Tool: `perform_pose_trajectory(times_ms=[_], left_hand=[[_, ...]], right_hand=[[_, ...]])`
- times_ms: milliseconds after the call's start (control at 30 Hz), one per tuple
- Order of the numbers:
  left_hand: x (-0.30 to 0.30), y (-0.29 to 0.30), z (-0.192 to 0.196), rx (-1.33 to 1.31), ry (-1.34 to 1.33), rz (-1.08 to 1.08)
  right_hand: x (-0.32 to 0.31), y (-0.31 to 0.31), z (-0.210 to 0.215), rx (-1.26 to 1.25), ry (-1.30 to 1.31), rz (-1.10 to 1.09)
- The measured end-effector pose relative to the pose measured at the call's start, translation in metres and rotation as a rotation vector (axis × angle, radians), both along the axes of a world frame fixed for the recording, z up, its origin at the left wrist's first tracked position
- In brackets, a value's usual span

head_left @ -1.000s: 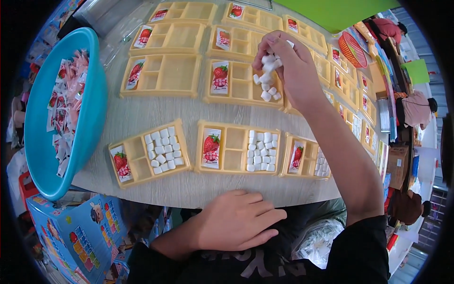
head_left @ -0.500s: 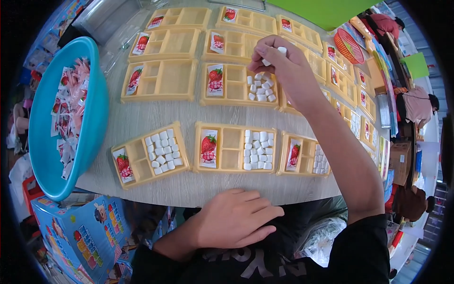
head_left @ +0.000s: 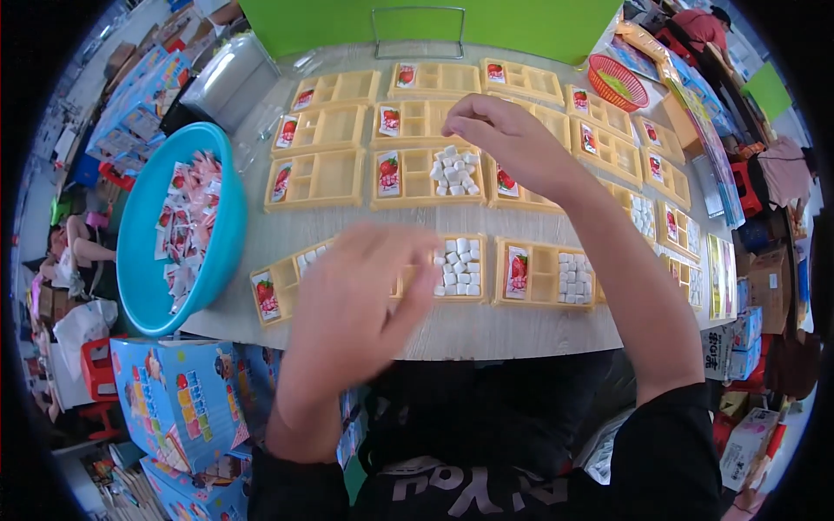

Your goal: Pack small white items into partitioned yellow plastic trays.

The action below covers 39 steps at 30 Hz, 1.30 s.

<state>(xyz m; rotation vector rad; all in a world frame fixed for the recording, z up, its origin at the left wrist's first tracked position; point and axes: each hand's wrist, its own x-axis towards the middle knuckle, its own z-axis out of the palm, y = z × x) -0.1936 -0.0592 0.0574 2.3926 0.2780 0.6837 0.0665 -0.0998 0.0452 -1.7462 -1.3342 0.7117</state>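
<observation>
Above the middle tray (head_left: 380,201) of the third row back, my right hand (head_left: 512,148) hangs with loosely bent fingers, and no marshmallow shows in it. Just under its fingertips lies a loose heap of white marshmallows (head_left: 453,176) in the tray's large compartment. A strawberry-printed sachet (head_left: 388,174) fills that tray's left slot. My left hand (head_left: 356,300), smeared by motion, is raised over the front row, thumb apart from the fingers. It partly covers two front trays; the front tray (head_left: 501,300) to its right holds a sachet and neatly packed marshmallows (head_left: 576,279).
A turquoise basin (head_left: 228,252) full of sachets stands at the left. Several more yellow trays (head_left: 340,87) fill the table behind and to the right. A red basket (head_left: 638,101) sits at the back right, a green panel (head_left: 521,30) at the back. Blue printed boxes (head_left: 174,391) stand lower left.
The white marshmallows held in my right hand have left it, and the heap below is larger. My left hand has risen from the table's front edge over the front trays. The view has shifted.
</observation>
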Motion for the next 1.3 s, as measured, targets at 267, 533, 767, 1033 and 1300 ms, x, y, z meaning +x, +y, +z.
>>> perform_pose_trajectory(times_ms=[267,533,767,1033,1300], left_hand=[[0.061,0.043,-0.014,0.401,0.390,0.102],[0.087,0.051,-0.017,0.325,0.481,0.135],[0.078,0.062,-0.034,0.350,0.276,0.020],[0.074,0.066,-0.034,0.294,0.269,-0.051],[0.072,0.069,-0.037,0.344,0.284,-0.013]], right_hand=[[0.009,-0.036,0.009,0.021,-0.127,0.100],[0.011,-0.024,-0.007,0.039,-0.621,0.230],[0.012,-0.023,-0.011,-0.090,-0.778,0.310],[0.010,-0.024,-0.004,-0.026,-0.783,0.349],[0.013,-0.023,-0.008,0.033,-0.809,0.361]])
